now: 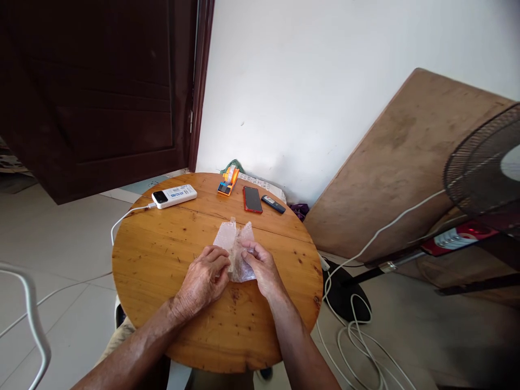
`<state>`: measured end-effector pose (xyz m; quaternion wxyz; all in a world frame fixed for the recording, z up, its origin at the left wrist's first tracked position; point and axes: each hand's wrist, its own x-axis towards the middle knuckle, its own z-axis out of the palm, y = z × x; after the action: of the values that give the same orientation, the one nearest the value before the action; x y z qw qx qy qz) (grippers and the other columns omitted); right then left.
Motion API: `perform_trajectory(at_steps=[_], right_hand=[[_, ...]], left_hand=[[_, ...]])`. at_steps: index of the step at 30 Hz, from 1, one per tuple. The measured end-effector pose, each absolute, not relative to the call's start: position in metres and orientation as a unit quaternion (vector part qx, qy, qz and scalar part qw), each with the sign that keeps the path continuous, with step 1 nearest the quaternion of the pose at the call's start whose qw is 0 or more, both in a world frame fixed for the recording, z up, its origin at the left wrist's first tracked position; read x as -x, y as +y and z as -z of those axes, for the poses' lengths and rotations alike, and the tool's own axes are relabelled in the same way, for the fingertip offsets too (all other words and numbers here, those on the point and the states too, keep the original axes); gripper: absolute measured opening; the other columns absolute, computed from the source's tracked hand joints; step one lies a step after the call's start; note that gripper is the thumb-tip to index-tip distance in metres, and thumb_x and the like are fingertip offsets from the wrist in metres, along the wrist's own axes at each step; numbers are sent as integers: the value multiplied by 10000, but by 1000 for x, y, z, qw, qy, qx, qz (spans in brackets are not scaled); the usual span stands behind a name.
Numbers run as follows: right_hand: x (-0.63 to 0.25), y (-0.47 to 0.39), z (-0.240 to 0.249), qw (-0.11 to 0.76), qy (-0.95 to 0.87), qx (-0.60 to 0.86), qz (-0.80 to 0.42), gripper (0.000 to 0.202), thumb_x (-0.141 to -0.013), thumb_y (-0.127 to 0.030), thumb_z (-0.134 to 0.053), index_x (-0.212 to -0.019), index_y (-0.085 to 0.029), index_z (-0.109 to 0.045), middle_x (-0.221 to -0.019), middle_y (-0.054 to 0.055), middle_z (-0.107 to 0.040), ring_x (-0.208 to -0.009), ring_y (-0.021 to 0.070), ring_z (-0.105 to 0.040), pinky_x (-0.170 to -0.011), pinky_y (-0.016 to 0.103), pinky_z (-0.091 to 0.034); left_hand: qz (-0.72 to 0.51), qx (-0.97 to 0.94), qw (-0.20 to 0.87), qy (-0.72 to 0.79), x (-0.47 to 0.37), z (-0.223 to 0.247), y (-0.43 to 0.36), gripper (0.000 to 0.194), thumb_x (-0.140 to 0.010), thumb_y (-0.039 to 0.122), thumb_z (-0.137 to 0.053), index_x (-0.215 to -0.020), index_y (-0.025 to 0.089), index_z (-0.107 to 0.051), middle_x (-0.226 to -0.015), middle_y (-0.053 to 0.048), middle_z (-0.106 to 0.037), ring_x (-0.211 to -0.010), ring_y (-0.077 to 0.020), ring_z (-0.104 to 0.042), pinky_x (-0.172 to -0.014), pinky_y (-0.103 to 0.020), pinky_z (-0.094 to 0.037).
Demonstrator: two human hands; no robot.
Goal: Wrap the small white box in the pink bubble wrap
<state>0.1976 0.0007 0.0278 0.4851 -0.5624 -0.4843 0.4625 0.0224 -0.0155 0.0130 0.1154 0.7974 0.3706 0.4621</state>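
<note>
A crumpled piece of clear bubble wrap (236, 244) lies at the middle of a round wooden table (162, 260). My left hand (203, 281) rests on the table and pinches the wrap's left lower edge. My right hand (262, 268) grips its right side, fingers curled over the plastic. The lower part of the wrap is hidden between the two hands.
At the table's far side lie a white power bank (174, 195) with a cable, an orange tape dispenser (228, 180), a red phone (252, 199) and a small dark device (273, 204). A fan (483, 173) and a leaning board (402, 162) stand right; cables cross the floor.
</note>
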Motion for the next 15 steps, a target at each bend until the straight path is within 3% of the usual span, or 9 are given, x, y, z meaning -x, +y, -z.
perform_trajectory(at_steps=[15], right_hand=[[-189, 12, -40, 457, -525, 556, -454, 309, -677, -328, -637, -955, -193, -623, -629, -65, -495, -526, 98, -428, -503, 217, -335]], left_hand=[[-463, -800, 113, 365, -24, -13, -15, 232, -768, 16, -531, -857, 202, -637, -968, -55, -698, -1004, -226, -578, -899, -373, -530]])
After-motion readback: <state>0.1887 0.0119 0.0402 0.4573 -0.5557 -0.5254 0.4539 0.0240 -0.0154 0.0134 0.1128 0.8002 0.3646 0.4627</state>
